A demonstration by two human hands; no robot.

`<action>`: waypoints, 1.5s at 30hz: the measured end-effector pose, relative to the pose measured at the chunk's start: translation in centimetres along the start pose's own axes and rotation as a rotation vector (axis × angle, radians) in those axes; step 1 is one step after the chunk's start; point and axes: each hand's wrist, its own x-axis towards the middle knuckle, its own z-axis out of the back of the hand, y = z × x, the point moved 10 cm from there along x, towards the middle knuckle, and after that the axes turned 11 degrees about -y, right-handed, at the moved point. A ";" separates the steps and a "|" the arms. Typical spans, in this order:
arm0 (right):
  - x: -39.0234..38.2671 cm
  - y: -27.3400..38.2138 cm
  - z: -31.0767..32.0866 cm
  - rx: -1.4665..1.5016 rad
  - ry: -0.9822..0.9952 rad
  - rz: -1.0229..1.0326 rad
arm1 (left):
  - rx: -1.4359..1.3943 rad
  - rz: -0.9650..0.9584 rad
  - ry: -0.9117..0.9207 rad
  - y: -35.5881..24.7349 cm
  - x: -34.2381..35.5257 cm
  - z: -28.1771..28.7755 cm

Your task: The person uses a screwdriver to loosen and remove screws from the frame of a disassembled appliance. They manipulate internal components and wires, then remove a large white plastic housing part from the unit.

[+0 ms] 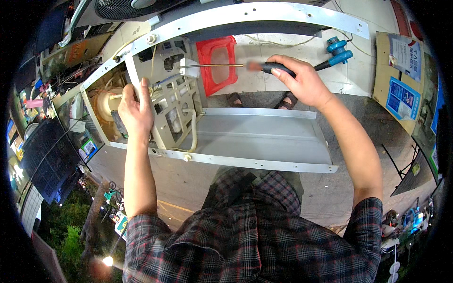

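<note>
An opened appliance housing (264, 134) with a long pale metal frame lies across in front of me. Inside its left part sits a cream plastic bracket (165, 120) with cutouts, beside a round pale wheel-like part (101, 104). My right hand (299, 78) is closed around the black handle of a long-shafted screwdriver (278, 69). The shaft points left toward a small white block (189, 68) on the bracket; where its tip ends is hard to make out. My left hand (136, 111) rests at the bracket's left side, fingers bent; what they grip, if anything, is hidden.
A red plastic stool (217, 66) stands behind the housing. To the far right, a teal power blower (339, 52) with a black nozzle lies on the pale floor. A cardboard box (396, 80) stands at the right edge. A person's sandalled feet (285, 100) show beyond the housing.
</note>
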 end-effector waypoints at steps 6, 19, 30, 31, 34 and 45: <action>0.0 -2.4 -1.2 0.241 0.102 -0.218 | 0.014 0.021 0.026 0.4 0.1 -0.1; -2.0 -3.9 2.0 0.123 -0.181 -0.102 | 0.466 -0.394 0.608 -9.6 -6.0 -8.1; -2.6 -7.1 -1.3 0.249 -0.007 -0.316 | 0.554 -0.506 0.696 -6.7 -7.4 -12.9; -2.8 -7.7 -2.1 0.261 -0.005 -0.326 | 0.533 -0.532 0.658 -6.4 -7.6 -12.7; -3.0 -8.2 -3.3 0.320 0.004 -0.334 | 0.552 -0.514 0.670 -6.5 -7.5 -13.0; -2.7 -6.6 -4.1 0.341 0.043 -0.311 | 0.570 -0.484 0.701 -5.9 -6.6 -14.1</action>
